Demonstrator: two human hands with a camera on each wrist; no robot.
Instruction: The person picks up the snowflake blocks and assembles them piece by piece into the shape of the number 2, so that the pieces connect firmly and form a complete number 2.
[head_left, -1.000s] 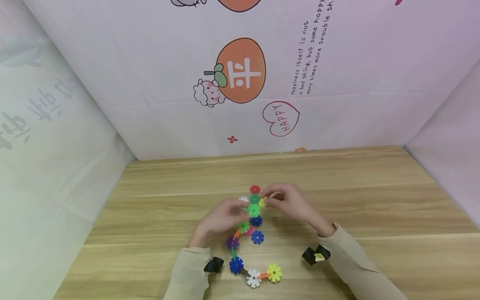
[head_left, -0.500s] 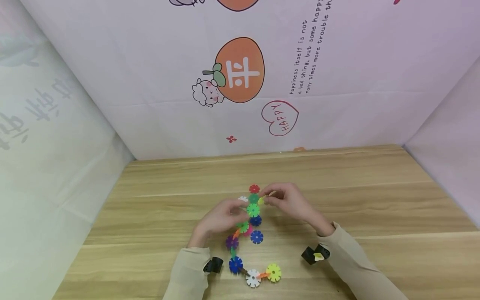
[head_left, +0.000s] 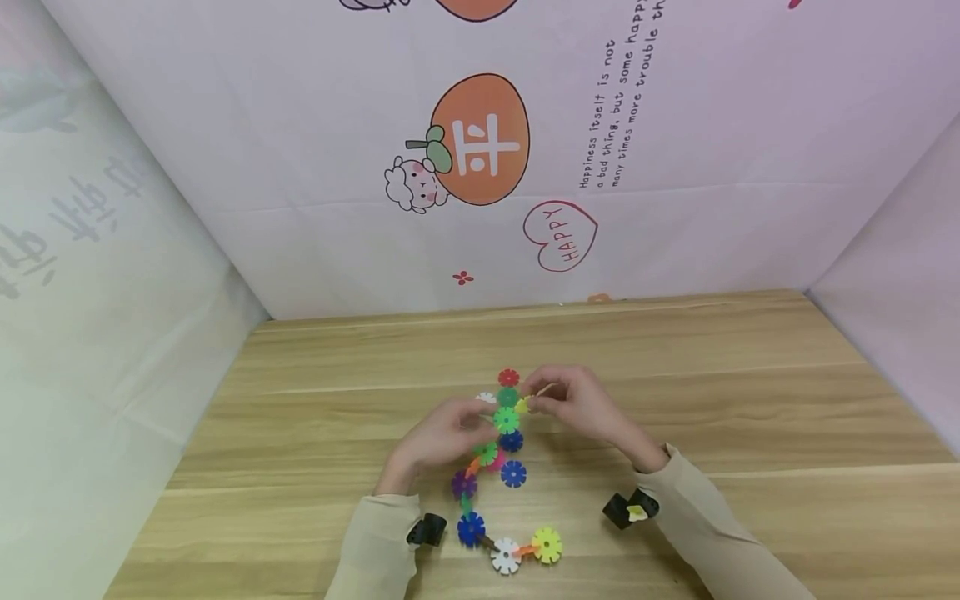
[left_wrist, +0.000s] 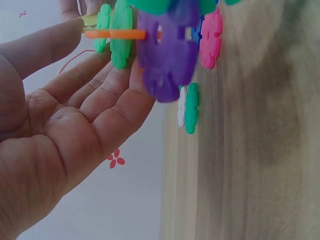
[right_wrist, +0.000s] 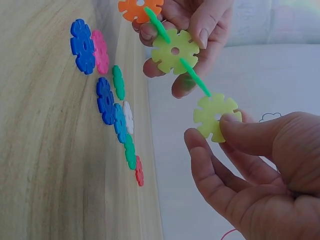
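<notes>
A chain of colourful notched plastic snowflake discs hangs from my hands and curves toward me, through a purple disc (head_left: 464, 485) and a white disc (head_left: 506, 556) to a yellow disc (head_left: 547, 546). My left hand (head_left: 453, 433) holds the chain near its far end, thumb and fingers about a yellow disc (right_wrist: 175, 51) and green discs (left_wrist: 121, 42). On the right, my right hand (head_left: 577, 404) pinches the end yellow disc (right_wrist: 207, 111) between thumb and fingers. A thin green disc (right_wrist: 196, 78), seen edge-on, links the two yellow discs.
Loose discs lie on the wooden table (head_left: 337, 358) beneath and beyond the hands: red (head_left: 508, 377), green (head_left: 507, 396), white (head_left: 485, 398), pink (right_wrist: 100, 52) and several blue ones (head_left: 513, 474). A printed white wall sheet (head_left: 337, 208) stands behind the table.
Both hands stay almost in place. The yellow disc in the right hand's fingertips shifts and tilts slightly.
</notes>
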